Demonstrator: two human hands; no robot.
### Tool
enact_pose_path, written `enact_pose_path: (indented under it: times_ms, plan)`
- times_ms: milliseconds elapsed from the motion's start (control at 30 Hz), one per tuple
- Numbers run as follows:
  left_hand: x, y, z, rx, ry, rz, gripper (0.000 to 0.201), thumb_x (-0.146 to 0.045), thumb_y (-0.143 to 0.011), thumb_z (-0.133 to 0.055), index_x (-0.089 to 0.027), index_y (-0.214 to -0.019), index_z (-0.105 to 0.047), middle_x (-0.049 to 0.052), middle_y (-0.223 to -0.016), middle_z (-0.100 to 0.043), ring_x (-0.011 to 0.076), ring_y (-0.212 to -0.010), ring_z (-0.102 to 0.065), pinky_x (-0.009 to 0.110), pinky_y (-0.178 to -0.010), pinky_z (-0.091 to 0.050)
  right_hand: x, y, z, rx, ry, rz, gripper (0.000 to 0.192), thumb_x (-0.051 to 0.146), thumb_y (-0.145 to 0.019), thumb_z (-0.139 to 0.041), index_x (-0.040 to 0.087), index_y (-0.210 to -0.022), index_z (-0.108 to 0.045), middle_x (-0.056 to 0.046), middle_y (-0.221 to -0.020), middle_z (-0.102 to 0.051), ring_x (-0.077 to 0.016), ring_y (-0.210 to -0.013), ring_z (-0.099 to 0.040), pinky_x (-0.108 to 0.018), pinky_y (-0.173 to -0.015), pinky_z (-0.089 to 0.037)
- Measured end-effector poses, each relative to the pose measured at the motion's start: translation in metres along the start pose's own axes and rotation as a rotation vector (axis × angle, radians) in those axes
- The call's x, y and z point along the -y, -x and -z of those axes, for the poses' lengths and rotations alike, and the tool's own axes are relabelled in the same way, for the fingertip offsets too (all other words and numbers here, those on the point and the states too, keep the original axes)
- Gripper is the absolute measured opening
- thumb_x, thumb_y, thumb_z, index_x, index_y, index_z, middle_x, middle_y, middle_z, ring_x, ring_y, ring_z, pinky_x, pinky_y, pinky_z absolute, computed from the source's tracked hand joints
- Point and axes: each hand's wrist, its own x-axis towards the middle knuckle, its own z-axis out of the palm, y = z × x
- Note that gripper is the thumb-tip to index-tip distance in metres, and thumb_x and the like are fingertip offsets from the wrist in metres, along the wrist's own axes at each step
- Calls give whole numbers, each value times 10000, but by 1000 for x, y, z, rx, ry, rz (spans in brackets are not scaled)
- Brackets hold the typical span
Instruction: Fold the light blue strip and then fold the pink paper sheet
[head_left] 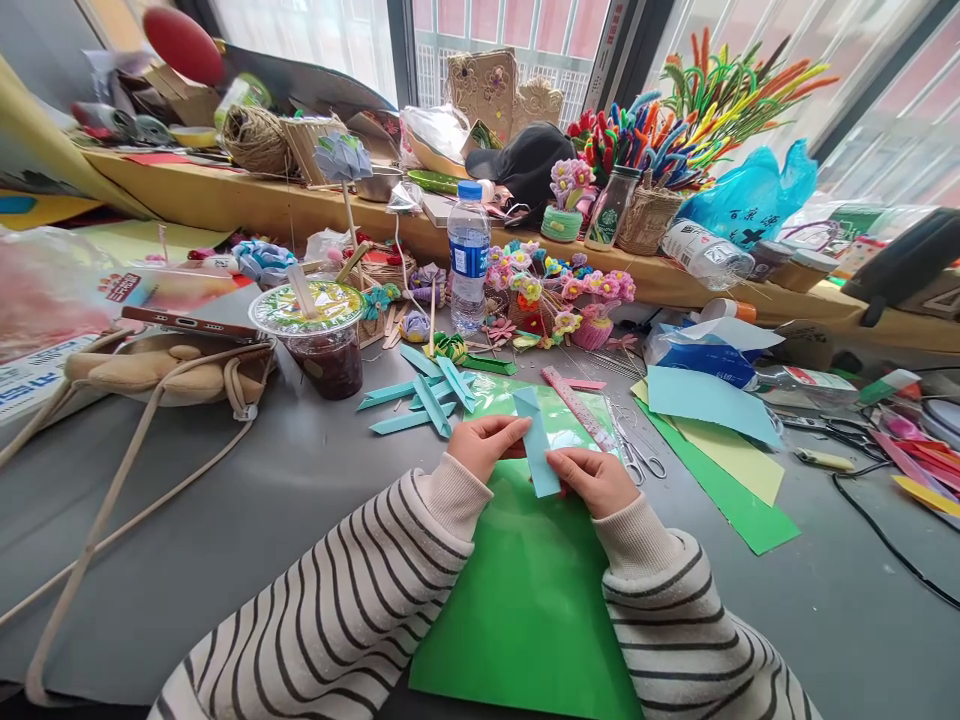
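Between my two hands is a light blue paper strip [538, 450], held upright with a slanted top end. My left hand [487, 445] pinches its left edge near the upper part. The fingers of my right hand [596, 478] grip its right edge lower down. Below the hands lies a glossy green sheet [536, 600]. Several folded light blue paper strips [427, 395] are piled just beyond my left hand. A pink patterned ruler [577, 408] and a pair of scissors [637, 455] rest beyond my right hand.
A lidded cup of dark drink [322, 350] and a beige bag [172, 370] stand at left. A water bottle [469, 260] is at the back, beside crocheted-looking flowers [525, 275]. Coloured paper sheets [720, 450] lie at right, near a black cable [874, 530].
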Motion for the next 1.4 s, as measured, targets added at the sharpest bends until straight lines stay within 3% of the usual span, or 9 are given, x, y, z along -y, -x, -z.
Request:
enact_pose_path:
  times_ms: [433, 633, 933, 1133, 1400]
  plan:
    - [4, -6, 4, 22, -53, -13, 213, -275, -482, -697, -118, -599, -615, -22, -534, -594, 87, -515, -551, 207, -544, -483, -5, -1, -5, -97, 2, -13, 254, 397, -537, -622, 153, -507, -557, 41, -429, -492, -73, -394, -445, -205, -414, -408]
    - [5, -7, 4, 165, -235, -35, 202, -260, -481, -696, -111, -531, -570, -43, -432, -527, 58, -429, -496, 171, -472, -422, -5, -2, -2, -174, 25, 19, 288, 431, -523, -620, 149, -524, -562, 32, -435, -497, -89, -402, -465, -228, -427, -437]
    - [3, -6, 4, 90, -242, -33, 221, -298, -505, -678, -113, -556, -568, -24, -451, -538, 83, -443, -511, 208, -505, -436, -4, -1, -1, -143, 3, 3, 285, 430, -530, -621, 149, -548, -578, -1, -461, -572, -123, -426, -544, -236, -455, -444]
    - [4, -7, 5, 194, -267, -11, 234, -298, -464, -695, -122, -502, -546, -33, -436, -522, 87, -449, -510, 213, -508, -433, -4, -1, 2, -161, 36, -1, 305, 459, -528, -614, 159, -536, -560, -7, -463, -572, -133, -422, -544, -245, -439, -437]
    - [0, -5, 4, 211, -264, 43, 221, -295, -478, -692, -109, -529, -583, -1, -455, -566, 96, -461, -530, 222, -519, -456, 1, -2, 15, -83, -16, 35, 265, 413, -595, -589, 148, -574, -586, 15, -463, -541, -106, -450, -524, -224, -468, -417]
